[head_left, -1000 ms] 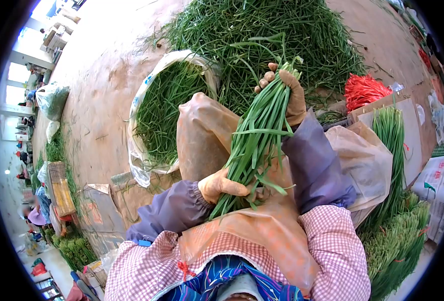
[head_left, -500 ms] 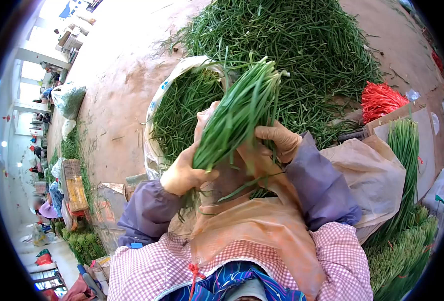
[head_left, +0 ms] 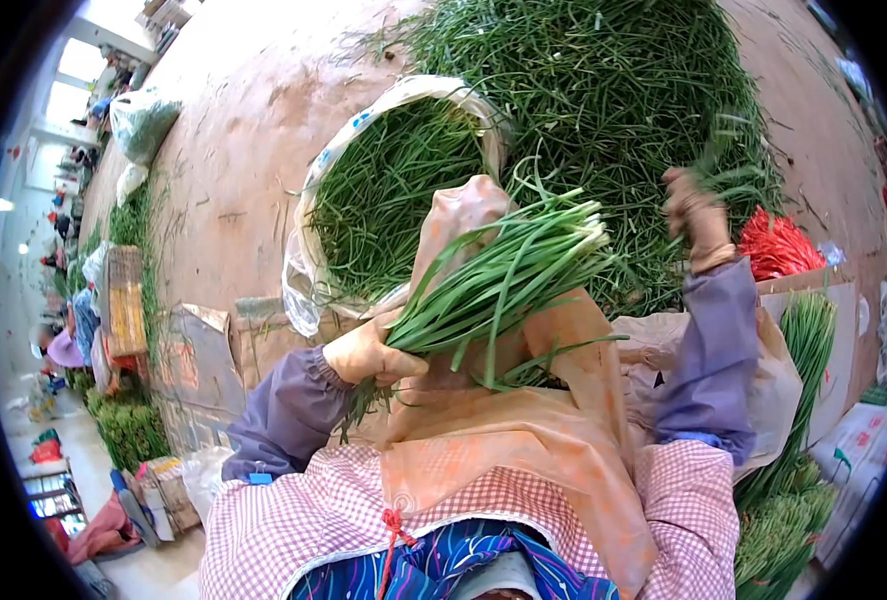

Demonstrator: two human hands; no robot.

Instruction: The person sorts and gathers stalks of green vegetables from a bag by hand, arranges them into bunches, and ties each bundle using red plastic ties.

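My left hand (head_left: pixel 371 354), gloved, is closed round the leafy end of a bunch of green stalks (head_left: pixel 508 275); the pale cut ends point right. Stretched out to the right, my right hand (head_left: pixel 698 218) is blurred by motion at the edge of a big heap of loose stalks (head_left: pixel 613 110). A few blurred green leaves show just above its fingers, and I cannot make out whether it holds them. Beside my knee stands a basket lined with white plastic (head_left: pixel 308 250), full of loose stalks.
Red ties (head_left: pixel 775 245) lie right of my right hand. Bundled stalks (head_left: pixel 778 530) are stacked at the lower right. A full plastic bag (head_left: pixel 143 128), a yellow crate (head_left: pixel 125 300) and a person in a purple hat (head_left: pixel 64 349) are at the left.
My right hand has let go of the bunch and moved right, towards the heap's edge. The bunch in my left hand has tipped over to the right.
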